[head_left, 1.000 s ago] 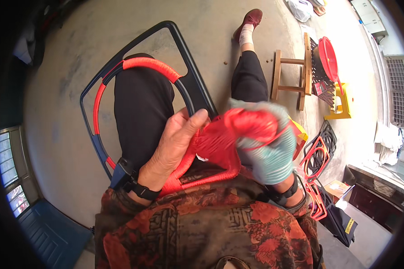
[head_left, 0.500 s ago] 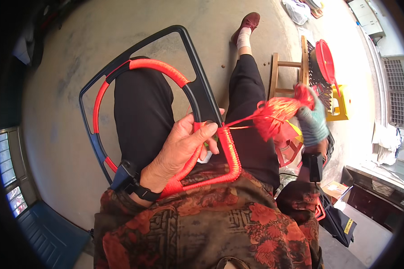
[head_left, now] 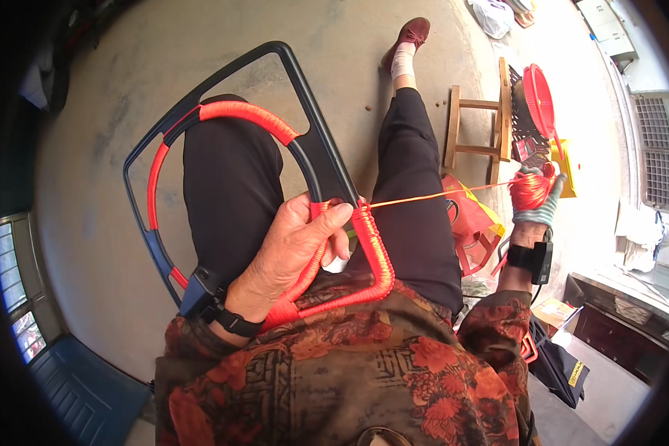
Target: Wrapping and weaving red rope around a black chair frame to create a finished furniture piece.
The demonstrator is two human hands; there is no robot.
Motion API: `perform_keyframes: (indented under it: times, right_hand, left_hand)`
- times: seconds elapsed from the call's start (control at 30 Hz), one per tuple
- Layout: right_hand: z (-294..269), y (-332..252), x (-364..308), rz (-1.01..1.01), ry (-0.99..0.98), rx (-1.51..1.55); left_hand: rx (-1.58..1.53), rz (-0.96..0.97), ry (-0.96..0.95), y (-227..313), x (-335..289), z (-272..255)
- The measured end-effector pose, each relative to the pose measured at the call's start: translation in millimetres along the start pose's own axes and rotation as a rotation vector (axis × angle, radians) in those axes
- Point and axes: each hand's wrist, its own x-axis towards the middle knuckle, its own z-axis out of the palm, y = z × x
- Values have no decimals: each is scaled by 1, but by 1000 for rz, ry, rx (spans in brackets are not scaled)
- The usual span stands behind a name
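Note:
A black frame [head_left: 327,167] with a round opening rests across my lap and left thigh, partly wound with shiny red cord. My left hand [head_left: 286,241], bare, is closed around a bar of it, thumb on top where the winding ends. Out to the right, my right hand [head_left: 539,212] wears a grey-green striped glove and is closed on a bundle of red cord [head_left: 530,191]. From that bundle a single strand [head_left: 438,195] runs taut to the wound bar beside my left thumb. The left fingertips are partly hidden behind the bar.
A wooden stool [head_left: 477,149] stands ahead to the right, beside a red plastic basket [head_left: 540,100] and a yellow object [head_left: 566,169]. Close to my right leg is a red and yellow bag [head_left: 470,227]. A black bag [head_left: 561,368] lies lower right; a blue panel [head_left: 82,386] is lower left.
My right hand has swung outward to the right and slightly down with the cord bundle. The slack cord is now one straight, tight strand. The frame has shifted slightly left.

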Motion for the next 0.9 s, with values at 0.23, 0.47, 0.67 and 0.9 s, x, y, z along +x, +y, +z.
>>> perform_keyframes:
  times: [0.23, 0.47, 0.67, 0.9]
  right_hand:
    - [114, 87, -116, 506, -708, -533]
    - [108, 123, -104, 680, -854, -380]
    - [138, 133, -126, 672, -472, 193]
    - [116, 141, -108, 678, -401, -154]
  left_hand:
    - [-21, -16, -17, -2, -2, 2]
    - [-8, 19, 12, -1, 0, 2]
    - [-109, -40, -44, 0, -4, -1]
    - [-78, -50, -5, 5, -6, 6]
